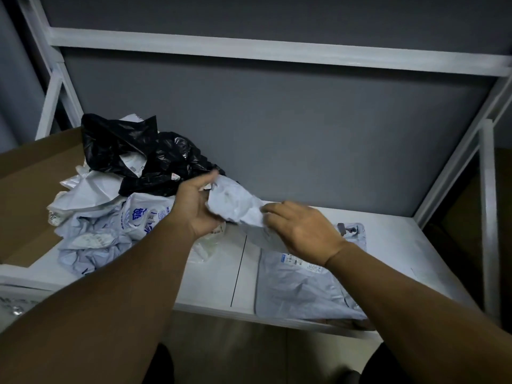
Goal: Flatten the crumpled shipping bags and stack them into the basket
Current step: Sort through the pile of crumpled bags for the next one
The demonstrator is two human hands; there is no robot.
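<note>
1. Left hand [198,209] is gripping the left end of the crumpled grey bag [235,203]. The fingers are curling under it and the thumb is lying over the top.
2. Right hand [302,231] is pinching the same bag's right end. The back of the hand is facing the camera, so the fingertips are mostly hidden.
3. The crumpled grey bag is hanging between both hands, up and left of the flat grey bag [304,289].
4. The flat grey bag is lying on the white shelf [216,273]. It is carrying a shipping label [300,263] with a blue mark; the print is too small to read.
5. Left of the flat grey bag, a pile is sitting: black bags [133,153] at the back, white and grey bags [94,217] in front.
6. One white bag is showing large blue characters [137,214], too blurred to read.
7. Cardboard [27,189] is lying farther left of the flat grey bag, beyond the pile.
</note>
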